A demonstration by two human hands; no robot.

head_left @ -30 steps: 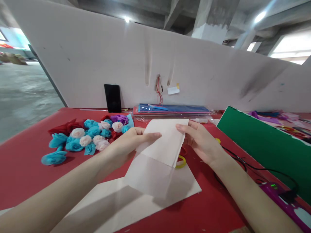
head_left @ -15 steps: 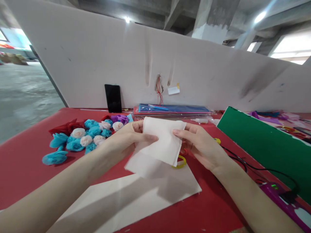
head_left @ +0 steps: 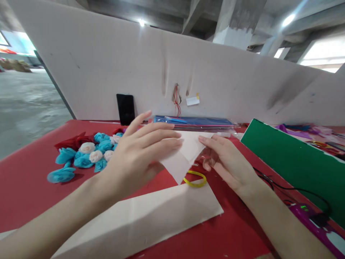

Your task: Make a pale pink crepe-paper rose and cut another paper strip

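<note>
A small folded piece of white paper (head_left: pixel 185 154) hangs above the red table (head_left: pixel 24 180), held between both hands. My left hand (head_left: pixel 140 154) lies over its left side with fingers stretched and pressed flat on it, thumb hidden beneath. My right hand (head_left: pixel 223 158) pinches its right edge. A long white paper strip (head_left: pixel 151 219) lies flat on the table below them. A yellow ring (head_left: pixel 195 178) rests just under the folded piece.
Blue, white, purple and red paper flowers (head_left: pixel 88 153) are heaped at the left. A black phone (head_left: pixel 125 109) leans on the back board beside a packet of coloured sheets (head_left: pixel 194 122). A green board (head_left: pixel 293 162) stands at the right, with a black cable (head_left: pixel 283 185) and purple tool (head_left: pixel 309 216).
The piece has been folded smaller and lifted clear of the strip. My left hand has gone from pinching its edge to lying flat over it, fingers spread.
</note>
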